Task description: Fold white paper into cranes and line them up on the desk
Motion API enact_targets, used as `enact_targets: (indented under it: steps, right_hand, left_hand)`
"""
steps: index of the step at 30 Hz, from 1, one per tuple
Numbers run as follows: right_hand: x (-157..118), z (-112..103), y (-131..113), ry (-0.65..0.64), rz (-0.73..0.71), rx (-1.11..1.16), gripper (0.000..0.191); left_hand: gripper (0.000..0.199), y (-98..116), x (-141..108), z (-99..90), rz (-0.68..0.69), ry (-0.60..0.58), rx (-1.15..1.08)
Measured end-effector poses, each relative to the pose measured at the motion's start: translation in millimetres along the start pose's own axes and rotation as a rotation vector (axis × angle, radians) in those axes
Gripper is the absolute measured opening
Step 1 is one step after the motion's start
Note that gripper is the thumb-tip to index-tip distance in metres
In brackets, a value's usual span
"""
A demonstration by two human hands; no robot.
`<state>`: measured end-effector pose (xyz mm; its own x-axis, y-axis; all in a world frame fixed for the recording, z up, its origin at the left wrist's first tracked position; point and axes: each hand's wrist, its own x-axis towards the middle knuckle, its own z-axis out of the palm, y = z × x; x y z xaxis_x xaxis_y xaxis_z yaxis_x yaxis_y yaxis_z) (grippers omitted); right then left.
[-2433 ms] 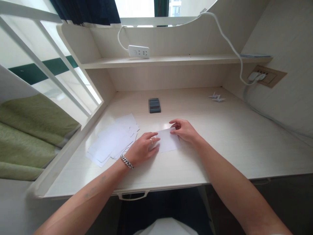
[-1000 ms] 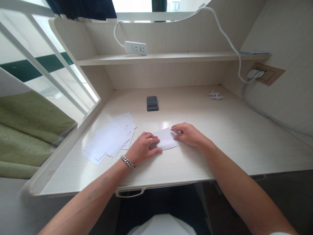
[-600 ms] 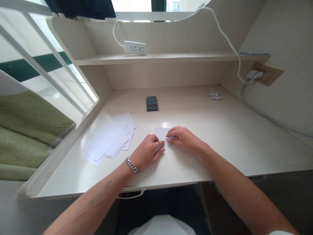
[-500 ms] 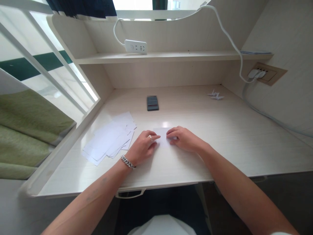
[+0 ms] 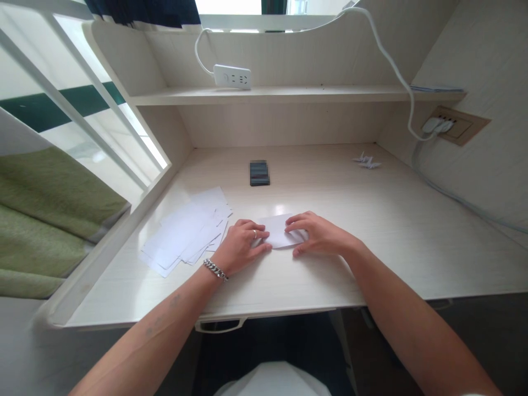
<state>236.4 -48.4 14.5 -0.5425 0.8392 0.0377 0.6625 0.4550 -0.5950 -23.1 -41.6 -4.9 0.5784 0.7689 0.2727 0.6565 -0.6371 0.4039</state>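
A small white sheet of paper [image 5: 277,230] lies on the desk between my hands, its right part slightly raised. My left hand [image 5: 241,245], with a ring and a chain bracelet, grips its left edge, fingers on top and thumb at the near corner. At the right end, my right hand [image 5: 319,234] has its fingers curled over the paper and its thumb at the near edge. The palm side of both hands is hidden. Left of my left hand, a loose stack of white sheets [image 5: 185,231] is spread out, its sheets overlapping.
A dark, blurred rectangular object [image 5: 259,173] lies further back. Folded paper cranes [image 5: 367,161] sit at the back right. A power strip [image 5: 232,77] stands on the shelf [image 5: 289,99]. Its white cable runs to the wall socket [image 5: 462,125]. The desk's front edge is close to my forearms.
My right hand has shifted slightly right and its thumb has spread toward me. The paper's right part now shows more and looks lifted. My left thumb has moved to the near corner.
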Motion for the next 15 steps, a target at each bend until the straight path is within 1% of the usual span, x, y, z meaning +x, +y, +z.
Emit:
enact_targets:
  steps: [3, 6, 9, 12, 15]
  right_hand:
    - [0, 3, -2, -0.002, 0.011, -0.007, 0.057]
    - [1, 6, -1, 0.012, 0.014, -0.013, 0.043]
    - [1, 7, 0, 0.030, 0.003, -0.022, 0.030]
    - [0, 8, 1, 0.047, -0.001, -0.019, 0.031]
    - [0, 8, 1, 0.050, -0.003, -0.011, 0.037]
  left_hand:
    - [0.025, -2, 0, 1.7, 0.002, 0.019, -0.001]
    - [0.022, -2, 0, 2.3, 0.006, 0.020, 0.006]
    - [0.028, 1, 0, 1.6, -0.015, 0.008, 0.021]
    - [0.042, 7, 1, 1.2, -0.052, -0.010, 0.055]
    - [0.044, 10, 3, 2.2, -0.081, -0.017, 0.055]
